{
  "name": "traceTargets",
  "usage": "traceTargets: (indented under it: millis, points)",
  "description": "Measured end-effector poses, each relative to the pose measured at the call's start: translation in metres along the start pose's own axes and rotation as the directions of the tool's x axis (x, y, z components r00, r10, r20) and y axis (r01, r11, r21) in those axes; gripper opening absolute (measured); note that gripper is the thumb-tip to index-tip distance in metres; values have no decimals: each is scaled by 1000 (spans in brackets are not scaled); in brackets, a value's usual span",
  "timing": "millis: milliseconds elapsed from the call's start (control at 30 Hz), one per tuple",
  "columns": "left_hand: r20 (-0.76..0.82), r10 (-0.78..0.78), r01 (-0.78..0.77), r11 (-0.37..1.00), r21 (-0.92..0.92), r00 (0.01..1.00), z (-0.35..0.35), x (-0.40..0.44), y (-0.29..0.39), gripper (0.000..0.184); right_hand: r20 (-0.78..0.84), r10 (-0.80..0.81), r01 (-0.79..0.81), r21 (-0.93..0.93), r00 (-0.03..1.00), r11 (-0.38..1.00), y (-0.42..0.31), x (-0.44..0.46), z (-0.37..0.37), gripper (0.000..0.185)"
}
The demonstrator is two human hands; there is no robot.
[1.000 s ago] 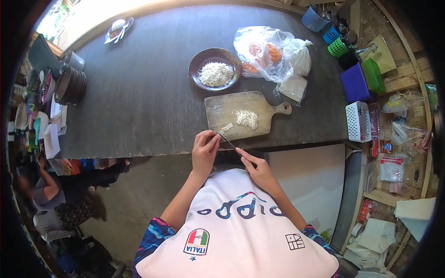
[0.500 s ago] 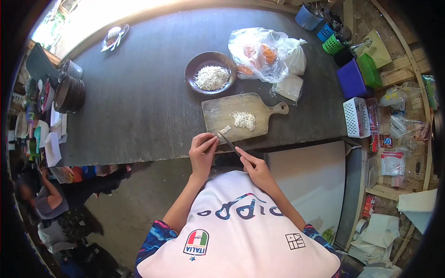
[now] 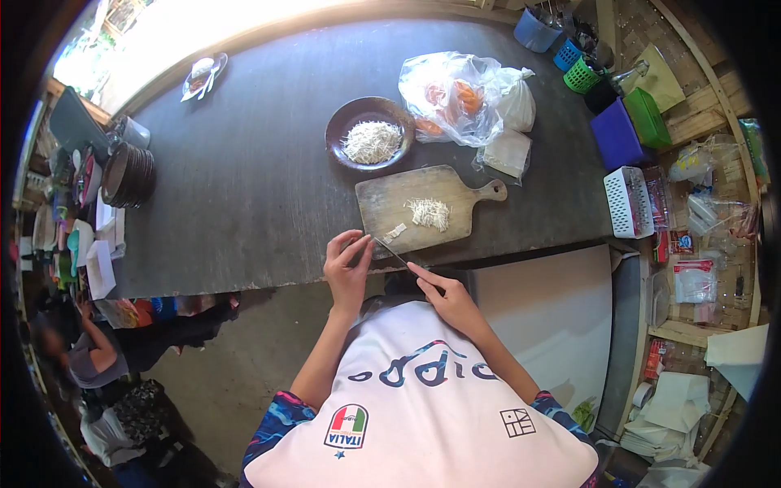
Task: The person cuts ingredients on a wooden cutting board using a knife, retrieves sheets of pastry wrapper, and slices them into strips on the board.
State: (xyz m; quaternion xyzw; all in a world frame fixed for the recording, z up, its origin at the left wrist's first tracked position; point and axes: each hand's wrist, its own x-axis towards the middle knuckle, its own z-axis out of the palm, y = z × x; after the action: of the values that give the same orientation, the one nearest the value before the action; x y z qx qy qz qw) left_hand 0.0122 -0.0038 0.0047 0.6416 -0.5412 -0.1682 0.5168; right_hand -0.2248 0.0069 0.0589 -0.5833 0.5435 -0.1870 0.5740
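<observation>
My right hand (image 3: 446,298) grips a knife (image 3: 391,253) by its handle, the index finger stretched along it. The blade points up and left over the lower left of the wooden cutting board (image 3: 390,195). My left hand (image 3: 347,267) has thumb and fingers bent together at the blade's tip, just off the board's left corner. Whether a small piece is between those fingers, I cannot make out. On the board lie a pile of thin pale shreds (image 3: 429,213) and a few pale strips (image 3: 395,233). Behind it stands a dark brown bowl (image 3: 332,134) holding more pale shreds (image 3: 373,141).
Behind the board sit a clear plastic bag with orange items (image 3: 443,93) and a small wrapped white packet (image 3: 506,154). Baskets (image 3: 626,203) line the right edge. Stacked dark plates (image 3: 128,175) stand left; a small plate (image 3: 202,77) lies far left. Another person (image 3: 98,350) is lower left.
My left hand has drawn slightly left, off the board's edge, and the knife's blade has turned edge-on. More pale strips now lie near the board's lower left.
</observation>
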Motion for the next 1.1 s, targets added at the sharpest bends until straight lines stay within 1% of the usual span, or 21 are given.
traceTargets:
  millis: [100, 167, 200, 233, 300, 367, 433, 533, 567, 600, 667, 767, 867, 900, 967, 1000, 1067, 1100]
  points:
    - [15, -5, 5, 1000, -6, 1000, 4, -1, -2, 21, -4, 26, -26, 88, 1000, 996, 18, 12, -4, 44]
    - [24, -22, 23, 1000, -17, 999, 6, 0, -1, 22, -94, 3, 10, 132, 996, 991, 25, 20, -12, 43]
    - [33, 3, -3, 1000, 7, 999, 6, 0, -3, 23, -136, -8, 29, 154, 991, 988, 25, 23, -16, 42]
    - [42, 28, -29, 999, 30, 999, 7, 0, -5, 23, -187, -16, 41, 134, 982, 990, 23, 25, -21, 42]
    - [68, 80, -86, 992, 91, 994, 7, 0, -6, 24, -246, -82, 101, 63, 966, 993, 23, 25, -23, 42]
    - [103, 136, -152, 975, 163, 985, 8, 1, -3, 26, -237, -96, 108, 38, 967, 993, 20, 22, -23, 43]
    - [142, 140, -165, 970, 181, 980, 13, 2, -1, 29, -163, -59, 69, 57, 985, 996, 12, 15, -19, 44]
    - [187, 164, -204, 953, 222, 969, 24, 9, 8, 35, -165, -63, 62, -10, 984, 998, 9, 14, -17, 45]
    - [199, 176, -222, 945, 239, 964, 29, 13, 11, 38, -204, -102, 93, -52, 974, 994, 10, 14, -19, 44]
    - [217, 184, -237, 940, 246, 959, 34, 18, 14, 39, -264, -196, 182, -77, 944, 980, 15, 17, -19, 43]
    - [257, 201, -268, 928, 260, 945, 44, 27, 17, 43, -374, -373, 347, -139, 849, 928, 29, 24, -20, 42]
    - [293, 222, -309, 904, 294, 930, 61, 43, 15, 44, -392, -151, 114, -117, 908, 987, 21, 21, -38, 40]
    - [286, 211, -303, 894, 331, 935, 69, 53, 16, 44, -454, -107, 31, -173, 884, 984, 14, 23, -53, 38]
    - [299, 164, -260, 912, 317, 940, 71, 51, 18, 48, -461, -91, -2, -197, 883, 980, 13, 25, -57, 38]
    - [329, 66, -167, 943, 289, 942, 75, 43, 24, 56, -459, -94, -25, -246, 884, 969, 17, 30, -61, 37]
    - [336, 87, -186, 943, 277, 938, 77, 36, 30, 63, -456, -95, -37, -272, 885, 961, 20, 32, -62, 37]
    - [344, 127, -224, 940, 257, 930, 82, 20, 41, 75, -434, -168, 44, -281, 885, 959, 25, 35, -60, 36]
    - [398, 120, -237, 937, 258, 909, 84, 15, 43, 91, -410, -192, 73, -288, 892, 955, 26, 35, -59, 36]
